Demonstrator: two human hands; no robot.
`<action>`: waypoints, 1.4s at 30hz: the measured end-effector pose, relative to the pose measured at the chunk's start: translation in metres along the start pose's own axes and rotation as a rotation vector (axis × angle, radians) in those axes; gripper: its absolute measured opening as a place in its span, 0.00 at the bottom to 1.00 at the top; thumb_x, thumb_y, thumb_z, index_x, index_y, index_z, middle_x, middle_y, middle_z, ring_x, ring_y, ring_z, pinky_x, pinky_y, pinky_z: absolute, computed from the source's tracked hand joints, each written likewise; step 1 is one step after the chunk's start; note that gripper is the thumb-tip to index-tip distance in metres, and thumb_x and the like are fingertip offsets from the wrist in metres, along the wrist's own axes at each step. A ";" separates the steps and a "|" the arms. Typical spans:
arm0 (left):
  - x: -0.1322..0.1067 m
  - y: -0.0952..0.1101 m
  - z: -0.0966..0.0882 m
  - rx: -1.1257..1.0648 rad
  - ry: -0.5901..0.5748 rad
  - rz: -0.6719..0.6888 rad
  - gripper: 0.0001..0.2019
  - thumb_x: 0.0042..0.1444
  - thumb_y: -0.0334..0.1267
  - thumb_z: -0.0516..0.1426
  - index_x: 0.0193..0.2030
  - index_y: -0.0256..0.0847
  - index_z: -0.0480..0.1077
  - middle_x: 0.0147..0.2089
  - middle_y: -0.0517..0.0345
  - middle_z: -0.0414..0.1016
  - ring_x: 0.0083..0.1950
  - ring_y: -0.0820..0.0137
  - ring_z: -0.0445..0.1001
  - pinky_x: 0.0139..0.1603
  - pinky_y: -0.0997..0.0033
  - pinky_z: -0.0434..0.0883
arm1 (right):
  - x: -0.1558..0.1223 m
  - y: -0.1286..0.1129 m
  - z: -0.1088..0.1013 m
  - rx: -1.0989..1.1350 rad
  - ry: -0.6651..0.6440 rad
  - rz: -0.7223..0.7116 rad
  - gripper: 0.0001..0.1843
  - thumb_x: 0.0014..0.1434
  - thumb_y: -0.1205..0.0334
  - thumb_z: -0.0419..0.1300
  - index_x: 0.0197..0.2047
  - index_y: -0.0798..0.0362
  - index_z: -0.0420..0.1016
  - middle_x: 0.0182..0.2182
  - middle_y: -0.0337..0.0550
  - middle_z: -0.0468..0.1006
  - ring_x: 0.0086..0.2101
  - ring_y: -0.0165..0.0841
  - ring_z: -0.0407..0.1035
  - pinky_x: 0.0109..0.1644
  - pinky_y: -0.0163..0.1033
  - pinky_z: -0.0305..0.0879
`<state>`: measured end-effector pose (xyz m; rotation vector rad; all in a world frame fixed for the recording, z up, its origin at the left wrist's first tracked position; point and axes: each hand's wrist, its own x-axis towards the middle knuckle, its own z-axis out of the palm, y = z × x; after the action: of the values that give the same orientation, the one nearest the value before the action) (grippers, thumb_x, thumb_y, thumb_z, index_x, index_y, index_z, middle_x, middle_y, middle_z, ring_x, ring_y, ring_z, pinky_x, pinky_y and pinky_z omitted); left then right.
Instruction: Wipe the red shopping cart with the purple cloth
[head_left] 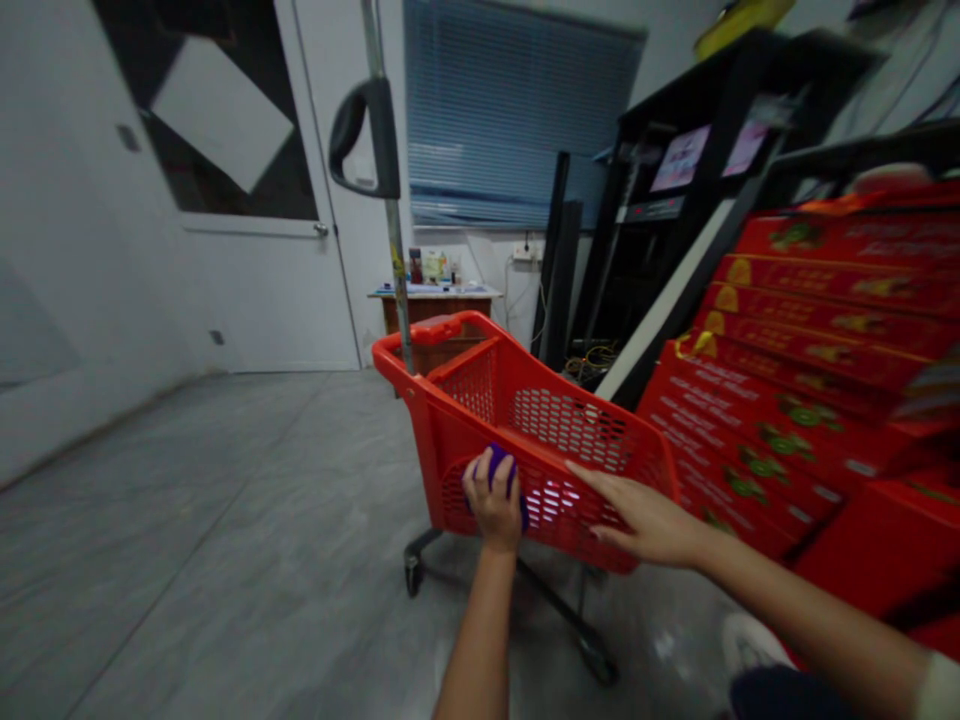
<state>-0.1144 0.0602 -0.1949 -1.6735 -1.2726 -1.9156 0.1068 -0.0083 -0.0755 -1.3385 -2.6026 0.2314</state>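
Note:
My left hand (pixel 491 505) is shut around a purple object (pixel 496 463), which is partly hidden by my fingers and pressed near the front wall of a red plastic shopping cart (pixel 559 425). What the object is cannot be made out. My right hand (pixel 645 522) lies with its fingers spread on the cart's near rim, holding nothing. The cart stands on dark metal legs with small black casters, and its mesh walls look mostly empty.
Stacked red printed boxes (pixel 810 340) rise close on the right. A metal pole (pixel 388 180) with a black handle stands at the cart's far corner. Ahead are a wooden desk (pixel 433 310), black shelving (pixel 675 200) and a white door (pixel 247 290). Grey flooring (pixel 225 500) spreads left.

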 end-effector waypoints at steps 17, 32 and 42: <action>-0.040 -0.028 0.003 0.030 0.057 -0.260 0.11 0.65 0.40 0.54 0.49 0.41 0.73 0.55 0.46 0.70 0.58 0.61 0.68 0.61 0.51 0.66 | 0.003 -0.001 0.011 0.011 0.041 0.071 0.40 0.64 0.49 0.54 0.74 0.51 0.44 0.69 0.50 0.57 0.64 0.42 0.58 0.68 0.51 0.57; -0.043 0.020 0.013 -0.091 -0.015 -0.047 0.10 0.64 0.35 0.55 0.51 0.42 0.72 0.57 0.46 0.68 0.62 0.60 0.64 0.59 0.53 0.68 | 0.027 -0.016 0.022 0.111 0.063 0.035 0.45 0.64 0.41 0.53 0.75 0.51 0.39 0.70 0.53 0.54 0.66 0.44 0.54 0.69 0.53 0.53; -0.016 0.015 0.019 -0.050 0.042 -0.099 0.10 0.63 0.34 0.56 0.51 0.41 0.72 0.56 0.46 0.68 0.60 0.60 0.65 0.58 0.53 0.69 | -0.011 0.004 0.000 -0.036 -0.008 0.181 0.28 0.70 0.50 0.38 0.66 0.50 0.64 0.53 0.50 0.78 0.51 0.40 0.73 0.56 0.46 0.67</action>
<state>-0.0871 0.0606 -0.2043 -1.6129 -1.3254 -2.0442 0.1160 -0.0153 -0.0780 -1.5905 -2.5036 0.2186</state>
